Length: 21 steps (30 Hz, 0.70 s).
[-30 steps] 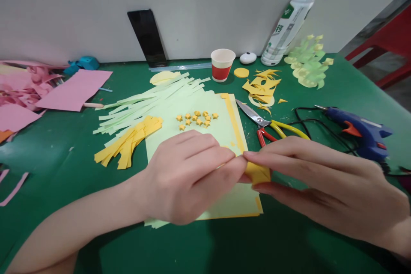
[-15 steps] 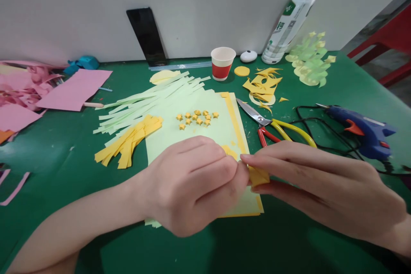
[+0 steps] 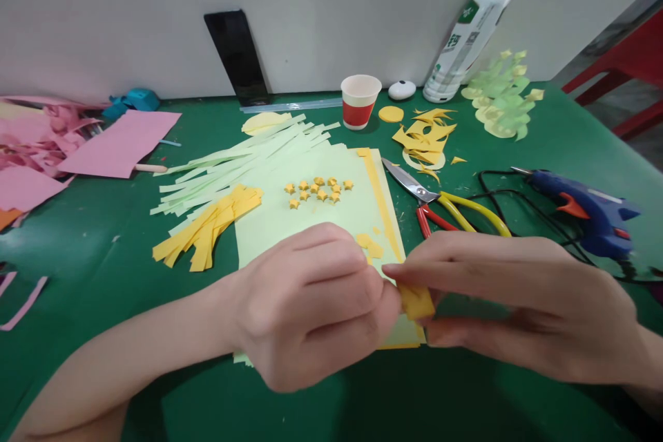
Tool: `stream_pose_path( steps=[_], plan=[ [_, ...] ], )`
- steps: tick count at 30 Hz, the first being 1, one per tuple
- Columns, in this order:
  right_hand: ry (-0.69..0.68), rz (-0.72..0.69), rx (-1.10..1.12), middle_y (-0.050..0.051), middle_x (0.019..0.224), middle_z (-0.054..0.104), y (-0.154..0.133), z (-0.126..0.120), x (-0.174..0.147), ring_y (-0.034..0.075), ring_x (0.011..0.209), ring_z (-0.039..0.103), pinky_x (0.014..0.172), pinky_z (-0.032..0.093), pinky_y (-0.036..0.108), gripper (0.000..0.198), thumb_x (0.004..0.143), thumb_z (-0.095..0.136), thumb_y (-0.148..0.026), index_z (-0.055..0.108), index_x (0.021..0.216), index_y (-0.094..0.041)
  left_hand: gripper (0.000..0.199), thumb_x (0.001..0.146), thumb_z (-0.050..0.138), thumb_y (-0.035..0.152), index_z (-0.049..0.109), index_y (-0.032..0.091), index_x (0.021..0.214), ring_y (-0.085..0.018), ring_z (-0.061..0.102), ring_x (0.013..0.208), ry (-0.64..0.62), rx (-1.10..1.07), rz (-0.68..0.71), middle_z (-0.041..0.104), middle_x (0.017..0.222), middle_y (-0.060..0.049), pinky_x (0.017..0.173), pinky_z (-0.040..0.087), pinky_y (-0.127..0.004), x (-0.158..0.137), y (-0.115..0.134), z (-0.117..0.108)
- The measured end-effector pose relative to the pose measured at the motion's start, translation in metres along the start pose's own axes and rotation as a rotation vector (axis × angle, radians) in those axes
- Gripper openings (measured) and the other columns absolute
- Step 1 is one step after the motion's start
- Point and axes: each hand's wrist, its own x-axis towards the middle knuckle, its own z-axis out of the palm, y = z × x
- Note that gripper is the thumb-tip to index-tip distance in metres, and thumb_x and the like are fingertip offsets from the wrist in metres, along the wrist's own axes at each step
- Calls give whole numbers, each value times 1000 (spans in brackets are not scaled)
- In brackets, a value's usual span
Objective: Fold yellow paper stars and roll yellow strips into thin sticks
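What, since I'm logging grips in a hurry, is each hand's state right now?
Left hand: curled closed; whether it grips anything is hidden.
Right hand: closed, holding an angular piece of yellow paper.

Soft, rather dim light puts pale glare on the worktop (image 3: 93, 276), with darker shadow below the hands (image 3: 315, 311); the bottle (image 3: 469, 34) looks stretched.

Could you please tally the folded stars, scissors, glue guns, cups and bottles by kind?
Folded yellow paper stars: 11
Silver-bladed scissors with red and yellow handles: 1
Blue plastic glue gun: 1
Red-and-white paper cup: 1
White bottle with green cap: 1
Total: 15
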Motion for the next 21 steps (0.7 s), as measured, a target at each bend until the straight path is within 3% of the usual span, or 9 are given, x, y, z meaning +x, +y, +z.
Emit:
stream_pose_path(
  steps=[5, 9, 14, 21],
  plan=[
    [58, 4, 73, 1, 79, 63, 0, -3, 0, 8, 68, 60, 63, 53, 15, 24, 83, 55, -16, 57, 106, -20, 19, 87, 44, 11, 54, 16, 71, -11, 49, 54, -1, -5, -150, 58, 57, 0, 54, 42, -25, 8, -1, -6],
    [219, 21, 55, -1, 74, 63, -1, 0, -1, 8, 63, 59, 56, 52, 13, 22, 76, 63, -15, 57, 96, -20, 10, 84, 54, 18, 57, 13, 76, -13, 51, 57, -30, 48, -133, 63, 61, -2, 55, 41, -27, 12, 0, -7],
    [269, 27, 167, 0, 80, 62, 3, 8, -3, 8, 70, 59, 61, 54, 14, 25, 73, 66, -12, 54, 94, -19, 14, 88, 48, 20, 58, 13, 82, -13, 51, 59, -41, 23, -144, 63, 65, -3, 57, 40, -26, 8, 3, -2],
    [261, 49, 293, 0, 80, 61, 7, 17, -4, 9, 70, 59, 61, 55, 17, 24, 73, 66, -13, 55, 93, -20, 28, 91, 32, 14, 55, 14, 75, -12, 50, 58, -62, -69, -188, 60, 64, -3, 57, 39, -25, 7, 3, 0]
  ],
)
